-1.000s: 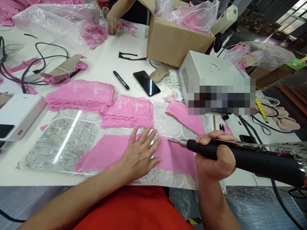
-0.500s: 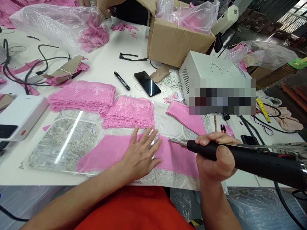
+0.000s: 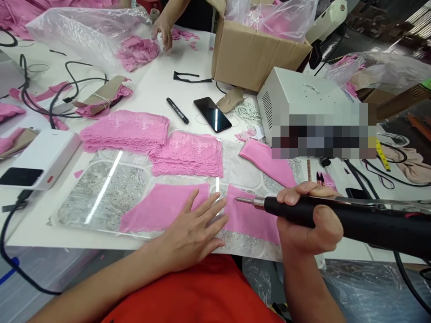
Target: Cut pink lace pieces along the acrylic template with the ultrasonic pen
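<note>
My left hand has its fingers spread, lying over the right part of a pink fabric piece and the strip beside it. To the right, across a narrow gap, is a second pink fabric piece. My right hand is closed around a thick black handheld tool. Its pointed metal tip hangs over or touches that second piece; contact is hard to judge. Both pieces lie on a clear-covered, stone-patterned mat.
Behind are pink lace stacks, a folded pink piece, a marker and a phone. A grey box, cardboard box and white power bank stand around. Across the table is another person's hand.
My left hand has drawn back toward me, uncovering the gap between the pink pieces. The other person's hand has moved right, off the pink scraps. The whole view has shifted slightly.
</note>
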Action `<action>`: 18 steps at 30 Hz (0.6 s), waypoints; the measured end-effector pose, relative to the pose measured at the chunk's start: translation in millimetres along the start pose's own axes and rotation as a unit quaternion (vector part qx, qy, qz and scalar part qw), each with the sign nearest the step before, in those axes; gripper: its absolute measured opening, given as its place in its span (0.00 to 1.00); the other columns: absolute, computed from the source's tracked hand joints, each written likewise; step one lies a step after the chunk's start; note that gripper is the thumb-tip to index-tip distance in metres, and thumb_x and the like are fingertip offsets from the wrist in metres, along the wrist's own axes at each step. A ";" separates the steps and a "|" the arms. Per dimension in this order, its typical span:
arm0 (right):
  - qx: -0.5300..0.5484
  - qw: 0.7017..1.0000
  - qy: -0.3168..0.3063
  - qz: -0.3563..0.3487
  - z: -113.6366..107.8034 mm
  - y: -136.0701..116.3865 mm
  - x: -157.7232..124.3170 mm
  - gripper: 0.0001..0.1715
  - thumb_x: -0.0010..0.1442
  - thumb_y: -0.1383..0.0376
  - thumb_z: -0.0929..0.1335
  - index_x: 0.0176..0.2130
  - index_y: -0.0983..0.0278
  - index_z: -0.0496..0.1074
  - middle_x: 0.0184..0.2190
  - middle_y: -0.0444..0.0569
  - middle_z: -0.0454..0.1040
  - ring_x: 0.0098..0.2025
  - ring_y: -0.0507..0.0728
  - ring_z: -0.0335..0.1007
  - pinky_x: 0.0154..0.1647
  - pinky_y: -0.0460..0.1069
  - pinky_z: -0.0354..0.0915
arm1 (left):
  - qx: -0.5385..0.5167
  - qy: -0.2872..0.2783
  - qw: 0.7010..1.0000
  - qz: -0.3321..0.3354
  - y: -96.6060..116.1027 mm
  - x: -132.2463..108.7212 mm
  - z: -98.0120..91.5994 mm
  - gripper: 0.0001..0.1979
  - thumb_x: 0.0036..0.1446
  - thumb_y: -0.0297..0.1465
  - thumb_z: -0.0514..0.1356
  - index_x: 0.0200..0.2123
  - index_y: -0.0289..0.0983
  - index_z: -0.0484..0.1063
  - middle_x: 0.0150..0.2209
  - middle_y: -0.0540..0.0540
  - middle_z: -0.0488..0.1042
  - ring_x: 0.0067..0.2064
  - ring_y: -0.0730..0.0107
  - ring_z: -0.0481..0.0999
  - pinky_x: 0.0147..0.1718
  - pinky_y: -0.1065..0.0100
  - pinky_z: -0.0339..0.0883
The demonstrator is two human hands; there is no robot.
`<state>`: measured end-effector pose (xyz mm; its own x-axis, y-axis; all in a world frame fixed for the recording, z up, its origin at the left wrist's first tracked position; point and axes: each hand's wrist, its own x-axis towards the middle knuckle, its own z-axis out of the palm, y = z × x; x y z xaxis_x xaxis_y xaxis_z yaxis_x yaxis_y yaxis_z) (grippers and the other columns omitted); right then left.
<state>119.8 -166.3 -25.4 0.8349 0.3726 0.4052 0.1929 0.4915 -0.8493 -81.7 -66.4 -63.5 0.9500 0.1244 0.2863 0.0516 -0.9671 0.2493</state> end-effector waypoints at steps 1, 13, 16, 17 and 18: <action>0.003 1.000 -0.005 0.005 -0.1 -0.5 -1.5 0.09 0.45 0.62 0.67 0.30 0.63 0.70 0.27 0.41 0.67 0.20 0.49 0.63 0.21 0.48 0.66 | -0.011 -0.004 1.000 -0.001 -0.3 -4.7 -0.8 0.20 0.66 0.41 0.58 0.57 0.40 0.70 0.64 0.40 0.66 0.68 0.54 0.60 0.68 0.43 0.42; 0.024 0.999 -0.045 0.003 5.2 5.1 -8.7 0.09 0.47 0.64 0.66 0.31 0.63 0.71 0.28 0.43 0.69 0.20 0.49 0.64 0.21 0.49 0.66 | -0.012 0.017 1.000 -0.001 -1.2 -17.2 6.7 0.22 0.65 0.43 0.59 0.59 0.42 0.68 0.65 0.40 0.63 0.68 0.51 0.59 0.67 0.41 0.45; 0.028 0.998 -0.054 -0.005 7.1 4.8 -9.5 0.09 0.47 0.65 0.66 0.32 0.64 0.71 0.28 0.43 0.70 0.21 0.49 0.64 0.21 0.49 0.66 | -0.012 0.020 1.000 -0.001 -1.3 -17.6 6.8 0.21 0.65 0.43 0.58 0.58 0.42 0.68 0.65 0.39 0.64 0.68 0.50 0.59 0.66 0.41 0.45; 0.027 0.998 -0.056 -0.006 7.5 4.7 -9.7 0.09 0.47 0.65 0.66 0.32 0.64 0.71 0.28 0.44 0.70 0.21 0.49 0.65 0.21 0.49 0.66 | -0.011 0.020 1.000 -0.001 -1.3 -17.7 6.8 0.21 0.65 0.43 0.58 0.58 0.42 0.68 0.65 0.39 0.64 0.68 0.50 0.59 0.67 0.41 0.45; 0.026 0.998 -0.057 -0.007 7.7 4.6 -9.8 0.09 0.47 0.65 0.66 0.32 0.64 0.71 0.28 0.44 0.70 0.21 0.49 0.65 0.21 0.49 0.66 | -0.011 0.020 1.000 -0.002 -1.3 -17.8 6.7 0.21 0.65 0.44 0.58 0.58 0.42 0.68 0.65 0.39 0.64 0.68 0.51 0.59 0.67 0.41 0.44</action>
<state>108.5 -161.6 -30.7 0.7672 0.4513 0.4558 0.1752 0.5361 -0.8257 -96.6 -68.9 -75.1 0.9371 0.1373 0.3210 0.0484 -0.9616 0.2700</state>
